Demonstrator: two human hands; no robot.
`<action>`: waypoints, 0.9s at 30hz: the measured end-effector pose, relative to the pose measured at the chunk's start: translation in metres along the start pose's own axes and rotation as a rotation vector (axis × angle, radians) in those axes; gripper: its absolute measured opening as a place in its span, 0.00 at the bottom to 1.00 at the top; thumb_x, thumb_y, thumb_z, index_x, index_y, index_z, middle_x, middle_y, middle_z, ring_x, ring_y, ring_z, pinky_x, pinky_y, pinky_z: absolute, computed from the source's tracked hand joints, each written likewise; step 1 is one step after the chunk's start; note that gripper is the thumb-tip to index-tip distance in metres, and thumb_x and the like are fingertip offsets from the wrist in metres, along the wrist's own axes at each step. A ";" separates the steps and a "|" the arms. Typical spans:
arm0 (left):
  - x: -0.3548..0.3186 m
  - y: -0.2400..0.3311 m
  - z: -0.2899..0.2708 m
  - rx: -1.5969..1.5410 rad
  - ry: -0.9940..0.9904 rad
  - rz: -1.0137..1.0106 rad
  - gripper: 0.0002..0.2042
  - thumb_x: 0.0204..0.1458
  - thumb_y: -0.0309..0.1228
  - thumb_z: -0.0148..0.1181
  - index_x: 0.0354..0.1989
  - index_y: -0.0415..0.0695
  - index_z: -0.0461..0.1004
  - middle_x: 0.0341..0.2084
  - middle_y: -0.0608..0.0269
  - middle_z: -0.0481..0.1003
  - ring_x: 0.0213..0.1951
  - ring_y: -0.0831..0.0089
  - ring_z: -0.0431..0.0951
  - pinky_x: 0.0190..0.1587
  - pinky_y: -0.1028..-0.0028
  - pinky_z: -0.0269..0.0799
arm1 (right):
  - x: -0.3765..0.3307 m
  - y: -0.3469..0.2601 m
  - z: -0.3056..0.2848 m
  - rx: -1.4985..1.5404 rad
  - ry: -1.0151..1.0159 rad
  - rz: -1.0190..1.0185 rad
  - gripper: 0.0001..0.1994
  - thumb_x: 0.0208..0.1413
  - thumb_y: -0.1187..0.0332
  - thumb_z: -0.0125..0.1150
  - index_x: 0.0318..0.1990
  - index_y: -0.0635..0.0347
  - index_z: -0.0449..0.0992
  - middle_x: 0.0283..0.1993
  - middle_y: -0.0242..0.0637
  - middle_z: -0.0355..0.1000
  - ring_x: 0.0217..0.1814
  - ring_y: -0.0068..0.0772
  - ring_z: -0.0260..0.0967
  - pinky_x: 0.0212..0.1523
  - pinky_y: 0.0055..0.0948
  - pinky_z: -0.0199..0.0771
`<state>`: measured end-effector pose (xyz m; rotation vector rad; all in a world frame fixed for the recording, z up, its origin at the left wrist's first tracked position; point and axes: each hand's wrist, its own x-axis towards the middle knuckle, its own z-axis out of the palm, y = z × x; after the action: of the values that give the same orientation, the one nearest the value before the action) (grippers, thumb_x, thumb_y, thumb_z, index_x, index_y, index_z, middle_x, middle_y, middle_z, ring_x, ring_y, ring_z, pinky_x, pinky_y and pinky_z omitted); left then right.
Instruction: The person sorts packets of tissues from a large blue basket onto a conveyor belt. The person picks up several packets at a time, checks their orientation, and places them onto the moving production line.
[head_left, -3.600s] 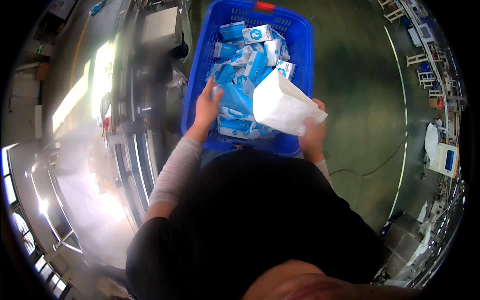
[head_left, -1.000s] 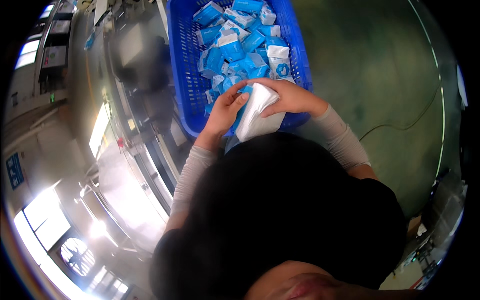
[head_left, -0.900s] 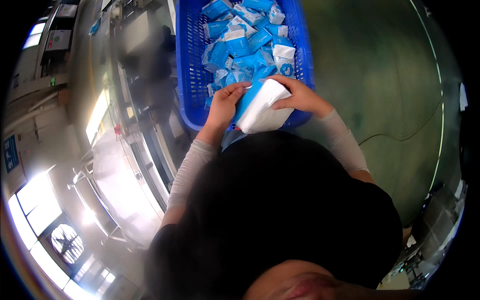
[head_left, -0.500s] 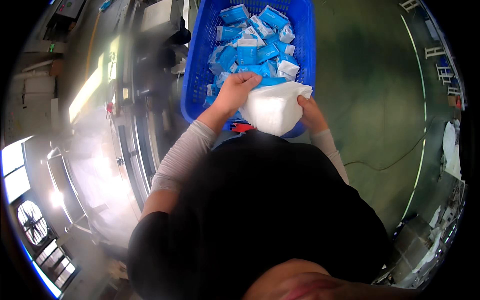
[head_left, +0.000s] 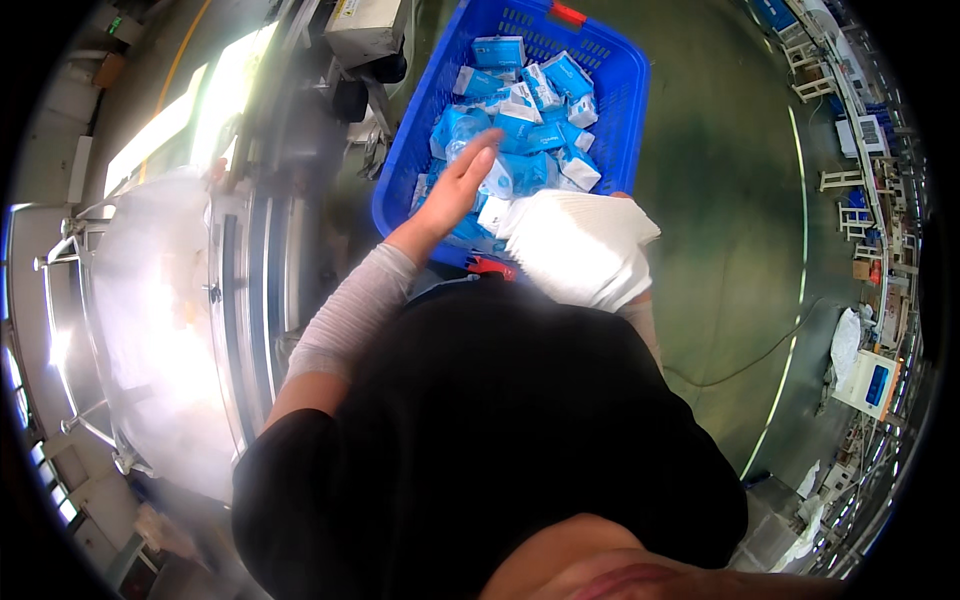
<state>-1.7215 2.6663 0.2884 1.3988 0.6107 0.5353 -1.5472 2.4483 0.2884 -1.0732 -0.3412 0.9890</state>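
A thick stack of white tissues (head_left: 575, 245), bare of any wrapper, fans out over the near right corner of a blue plastic basket (head_left: 385, 205). My right hand (head_left: 622, 196) grips the stack from its far right side; most of that hand is hidden beneath the sheets. Over the left part of the basket is my left hand (head_left: 460, 190), thumb and fingers apart. Thin, clear-and-blue plastic film (head_left: 497, 180) lies beside its fingers, and I see no firm hold on it. Several blue-and-white tissue packs (head_left: 515, 128) lie jumbled inside the basket.
To the left stands a long metal-framed machine or table (head_left: 240, 300) with a shiny, pale surface. A grey box-like unit (head_left: 367, 30) is beyond it. On the right, a cable (head_left: 735, 375) runs across the green floor, with white stools (head_left: 815, 85) farther off.
My left hand has come away from the tissues, and the blue wrapping is off them. The stack has shifted right and nearer in my right hand. The view has turned somewhat.
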 end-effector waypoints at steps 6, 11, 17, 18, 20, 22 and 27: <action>-0.045 0.074 -0.023 -0.485 -0.515 0.025 0.62 0.33 0.79 0.42 0.67 0.36 0.45 0.65 0.54 0.53 0.66 0.63 0.54 0.65 0.65 0.49 | 0.032 -0.042 0.079 -0.371 -0.197 -0.370 0.38 0.34 0.64 0.78 0.55 0.60 0.64 0.51 0.33 0.67 0.54 0.28 0.66 0.55 0.27 0.66; -0.070 0.069 -0.064 -0.098 -0.138 0.443 0.57 0.32 0.44 0.78 0.67 0.37 0.44 0.61 0.55 0.58 0.64 0.67 0.58 0.64 0.68 0.52 | 0.046 -0.033 0.147 -0.530 -0.300 -0.475 0.39 0.34 0.63 0.78 0.57 0.62 0.63 0.52 0.34 0.67 0.55 0.29 0.65 0.56 0.27 0.64; -0.121 0.083 -0.168 0.314 0.548 0.611 0.38 0.39 0.24 0.71 0.60 0.35 0.58 0.53 0.57 0.66 0.56 0.69 0.66 0.57 0.70 0.61 | 0.052 -0.005 0.211 -0.538 -0.455 -0.324 0.48 0.47 0.44 0.65 0.68 0.62 0.47 0.66 0.46 0.54 0.64 0.41 0.57 0.59 0.36 0.61; -0.139 0.087 -0.199 0.355 0.738 0.716 0.39 0.40 0.22 0.70 0.62 0.34 0.56 0.54 0.55 0.66 0.57 0.68 0.65 0.58 0.70 0.61 | 0.056 -0.007 0.216 -0.553 -0.477 -0.312 0.46 0.50 0.45 0.62 0.68 0.62 0.47 0.65 0.47 0.56 0.62 0.42 0.60 0.55 0.35 0.63; -0.183 0.094 -0.268 0.769 1.232 0.672 0.35 0.42 0.20 0.68 0.60 0.36 0.56 0.52 0.54 0.67 0.56 0.64 0.67 0.58 0.69 0.62 | 0.069 -0.004 0.211 -0.663 -0.382 -0.360 0.36 0.57 0.53 0.58 0.66 0.62 0.51 0.62 0.47 0.61 0.57 0.38 0.65 0.49 0.29 0.67; -0.222 0.098 -0.323 1.009 1.754 0.580 0.28 0.43 0.20 0.67 0.54 0.37 0.62 0.49 0.54 0.68 0.51 0.63 0.70 0.54 0.68 0.66 | 0.070 0.006 0.197 -0.754 -0.265 -0.389 0.32 0.59 0.57 0.56 0.65 0.62 0.53 0.60 0.46 0.63 0.55 0.36 0.67 0.47 0.28 0.68; -0.330 0.001 -0.387 0.867 1.514 -0.181 0.30 0.47 0.35 0.66 0.60 0.42 0.64 0.56 0.51 0.68 0.59 0.55 0.65 0.59 0.63 0.63 | 0.125 0.010 0.141 -0.789 -0.082 -0.237 0.19 0.58 0.67 0.57 0.57 0.60 0.67 0.51 0.38 0.72 0.47 0.25 0.71 0.41 0.22 0.69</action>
<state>-2.2261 2.7281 0.2891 1.4750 2.3680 1.2539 -1.5777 2.6320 0.3203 -1.6515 -0.9551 0.6862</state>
